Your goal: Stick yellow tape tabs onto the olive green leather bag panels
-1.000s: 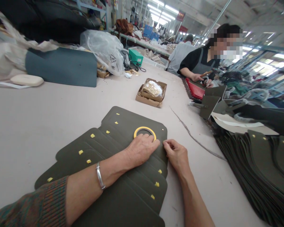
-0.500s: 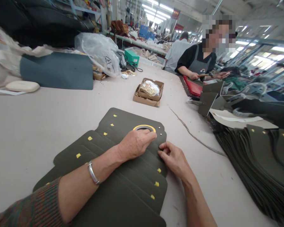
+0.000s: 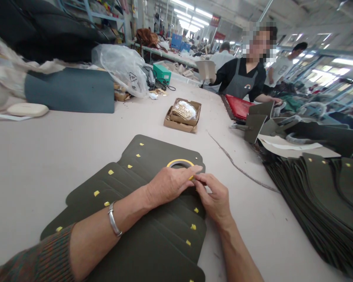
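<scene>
Several dark olive panels (image 3: 153, 223) lie overlapped on the table, dotted with small yellow tape pieces (image 3: 111, 172). My left hand (image 3: 172, 184), with a silver bangle at its wrist, is closed around the near side of a yellow-rimmed tape roll (image 3: 181, 162) above the top panel. My right hand (image 3: 213, 194) meets its fingertips at the roll's right side, thumb and forefinger pinched together; what they hold is too small to make out. A small metal stud (image 3: 196, 158) shows near the panel's right corner.
An open cardboard box of gold studs (image 3: 184, 113) sits beyond the panels. A fanned stack of olive pieces (image 3: 308, 196) is at right, with a cord (image 3: 232, 158) before it. Across the table, a person in an apron (image 3: 244, 78) stands by a red piece (image 3: 237, 106).
My right hand has moved up and left to meet my left fingers, which reach further right over the roll. The person across has raised a pale panel, and another person has appeared behind.
</scene>
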The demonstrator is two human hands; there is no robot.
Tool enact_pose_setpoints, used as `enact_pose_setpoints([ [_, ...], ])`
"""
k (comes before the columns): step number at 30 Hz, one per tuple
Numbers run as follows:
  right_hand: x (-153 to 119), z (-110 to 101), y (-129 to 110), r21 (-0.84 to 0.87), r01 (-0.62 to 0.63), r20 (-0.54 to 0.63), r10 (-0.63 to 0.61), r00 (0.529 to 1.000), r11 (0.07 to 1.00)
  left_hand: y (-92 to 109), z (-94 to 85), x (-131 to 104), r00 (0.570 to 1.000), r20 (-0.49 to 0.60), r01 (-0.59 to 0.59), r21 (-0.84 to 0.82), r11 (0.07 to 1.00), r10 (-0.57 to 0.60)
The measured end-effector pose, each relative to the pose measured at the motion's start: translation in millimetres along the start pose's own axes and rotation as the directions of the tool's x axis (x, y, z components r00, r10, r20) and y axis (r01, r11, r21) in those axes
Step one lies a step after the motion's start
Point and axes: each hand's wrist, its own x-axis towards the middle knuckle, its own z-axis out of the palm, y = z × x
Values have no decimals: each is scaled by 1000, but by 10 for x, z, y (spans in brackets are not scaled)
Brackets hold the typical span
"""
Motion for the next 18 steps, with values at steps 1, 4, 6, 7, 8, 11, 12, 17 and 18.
enact_pose_setpoints([
  [1, 4, 7, -6, -19, 23, 3, -23, 1000, 1000, 4, 3, -2, 1000, -1, -4, 0, 1000, 4],
  [4, 0, 21, -11, -98, 38, -34, -41, 999, 994, 24, -9, -1, 1000, 14, -12, -48, 999, 13],
  [6, -10, 23, -9, -153, 38, -79, -51, 996, 987, 42, -32, 13, 999, 53, -9, -97, 995, 14],
  [7, -16, 21, -8, -177, 41, -98, -59, 993, 983, 52, -46, 23, 997, 77, -6, -114, 993, 15],
  [8, -22, 18, -8, -196, 47, -109, -69, 992, 979, 60, -59, 33, 995, 98, 1, -122, 993, 11],
  [11, -42, 5, -22, -230, 50, -110, -78, 991, 972, 80, -87, 60, 991, 131, 17, -101, 995, -4],
  [12, -46, 3, -33, -228, 41, -110, -68, 992, 973, 85, -89, 64, 991, 133, 17, -81, 997, -6],
  [17, -27, 49, -61, 105, -314, -118, 325, 938, 944, 148, -58, 51, 999, 35, -35, 112, 993, 32],
  [18, -16, 62, -42, 236, -412, -94, 443, 892, 880, 168, -48, 44, 998, 0, -54, 145, 988, 55],
])
